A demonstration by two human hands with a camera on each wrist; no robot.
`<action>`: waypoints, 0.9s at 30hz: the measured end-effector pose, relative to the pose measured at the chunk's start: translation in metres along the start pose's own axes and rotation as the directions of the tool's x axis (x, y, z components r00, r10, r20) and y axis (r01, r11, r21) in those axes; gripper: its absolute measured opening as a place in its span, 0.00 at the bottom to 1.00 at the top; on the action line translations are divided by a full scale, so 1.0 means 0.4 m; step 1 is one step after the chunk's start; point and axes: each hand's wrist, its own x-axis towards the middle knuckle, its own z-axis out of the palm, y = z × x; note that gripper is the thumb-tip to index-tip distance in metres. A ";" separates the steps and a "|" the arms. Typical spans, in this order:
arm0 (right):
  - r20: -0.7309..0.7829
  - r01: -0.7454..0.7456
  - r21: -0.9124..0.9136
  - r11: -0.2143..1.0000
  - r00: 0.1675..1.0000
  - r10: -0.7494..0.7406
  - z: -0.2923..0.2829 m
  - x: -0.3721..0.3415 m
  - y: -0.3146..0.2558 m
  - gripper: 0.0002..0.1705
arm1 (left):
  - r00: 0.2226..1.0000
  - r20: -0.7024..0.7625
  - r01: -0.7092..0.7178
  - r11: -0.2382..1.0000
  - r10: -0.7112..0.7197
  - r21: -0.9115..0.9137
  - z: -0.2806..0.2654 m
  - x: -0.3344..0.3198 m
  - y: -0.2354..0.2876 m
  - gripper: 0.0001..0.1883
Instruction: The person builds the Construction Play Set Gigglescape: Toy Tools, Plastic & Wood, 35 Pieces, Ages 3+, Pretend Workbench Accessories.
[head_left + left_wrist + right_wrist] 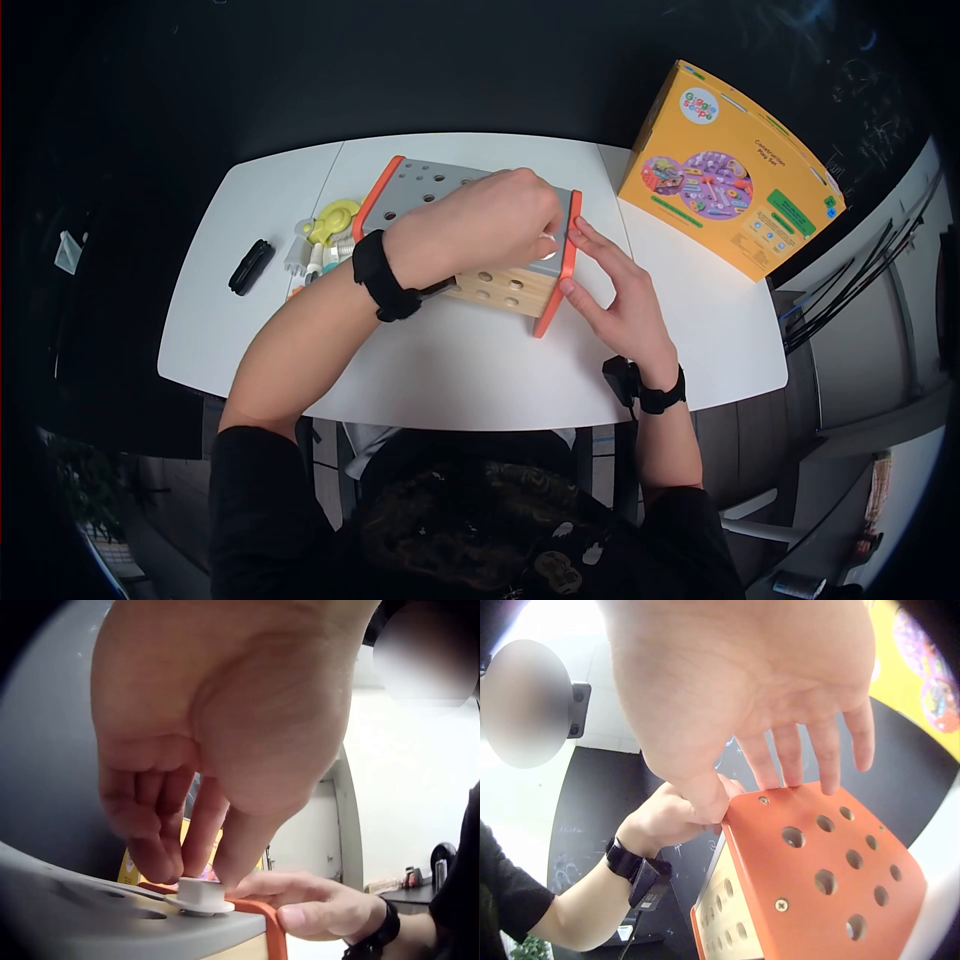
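Note:
A toy workbench [408, 200] with a grey top, pale wooden sides and orange end panels stands on the table, its faces dotted with round holes. Over its right end, my left hand [480, 215] pinches a white toy bolt [201, 891] with a flat-sided head and a round flange, seated at the grey top. My right hand [622, 300] touches the right orange end panel [804, 864], thumb at its front edge and straight fingers along its upper edge. Most of the bolt is hidden by my left hand in the head view.
Behind to the right stands a yellow toy box [740, 180]. Left of the workbench lie a yellow-green toy piece [338, 218], a grey piece [297, 256] and other small parts. A black object [250, 267] lies farther left on the white table [420, 375].

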 end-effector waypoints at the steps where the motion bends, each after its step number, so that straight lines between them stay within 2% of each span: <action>1: -0.002 0.001 0.008 1.000 1.000 -0.001 0.000 0.000 0.000 0.30 | 0.997 -0.036 -0.063 0.996 0.061 -0.057 0.008 -0.001 -0.008 0.07; 2: -0.004 0.001 0.007 1.000 1.000 -0.001 -0.001 -0.001 0.000 0.30 | 0.997 -0.037 -0.065 0.996 0.063 -0.056 0.011 -0.001 -0.014 0.07; 4: 0.000 0.007 -0.003 1.000 1.000 -0.007 -0.002 0.000 0.002 0.30 | 0.963 -0.072 -0.266 0.956 0.258 -0.126 0.013 0.002 -0.025 0.06; 5: 0.000 0.008 -0.004 1.000 1.000 -0.008 -0.002 0.001 0.000 0.30 | 0.963 -0.073 -0.266 0.956 0.259 -0.125 0.008 0.001 -0.019 0.06; 7: 0.016 -0.028 0.008 1.000 1.000 0.027 -0.003 0.000 -0.003 0.30 | 0.977 -0.086 -0.215 0.902 0.197 -0.375 0.000 0.000 -0.002 0.06; 8: 0.016 -0.028 0.008 1.000 0.999 0.028 -0.002 0.001 0.000 0.30 | 0.977 -0.086 -0.214 0.902 0.196 -0.375 -0.001 0.001 0.002 0.06; 10: -0.009 0.013 0.024 1.000 1.000 -0.013 0.002 0.001 0.007 0.30 | 0.964 -0.231 -0.184 0.961 0.134 -0.209 0.001 0.002 0.010 0.05; 11: -0.007 0.012 0.024 1.000 1.000 -0.012 0.002 -0.001 0.006 0.30 | 0.964 -0.231 -0.182 0.960 0.132 -0.211 0.001 0.002 0.018 0.05; 13: 0.008 -0.014 0.011 1.000 1.000 0.014 0.000 0.000 0.003 0.30 | 0.991 -0.113 0.068 0.997 -0.070 -0.024 0.000 0.002 0.029 0.07; 14: 0.009 -0.013 0.011 1.000 1.000 0.013 0.000 0.000 0.003 0.30 | 0.991 -0.114 0.069 0.997 -0.071 -0.024 0.001 0.003 0.029 0.07; 16: 0.002 0.002 0.010 1.000 1.000 -0.002 0.001 0.002 0.003 0.30 | 0.995 0.048 0.085 0.991 -0.090 0.098 0.005 0.004 0.027 0.08; 17: 0.002 0.003 0.010 1.000 1.000 -0.003 0.001 0.002 0.003 0.30 | 0.995 0.047 0.086 0.991 -0.091 0.099 0.010 0.005 0.022 0.08; 19: 0.002 -0.007 0.019 1.000 1.000 0.007 0.001 0.001 0.004 0.30 | 0.999 0.007 -0.045 0.998 0.045 0.041 0.021 0.004 0.010 0.08; 23: 0.001 -0.004 0.017 1.000 1.000 0.004 -0.001 0.002 0.001 0.30 | 0.988 0.063 -0.141 0.990 0.140 0.025 0.027 -0.006 0.006 0.10; 25: 0.001 0.003 0.023 1.000 1.000 -0.004 -0.001 0.004 0.002 0.30 | 0.979 -0.031 -0.199 0.978 0.201 0.067 0.044 -0.014 0.000 0.11; 27: -0.001 0.004 0.034 0.999 1.000 -0.004 -0.001 0.003 0.006 0.30 | 0.973 -0.029 -0.229 0.972 0.231 0.050 0.044 -0.012 -0.011 0.11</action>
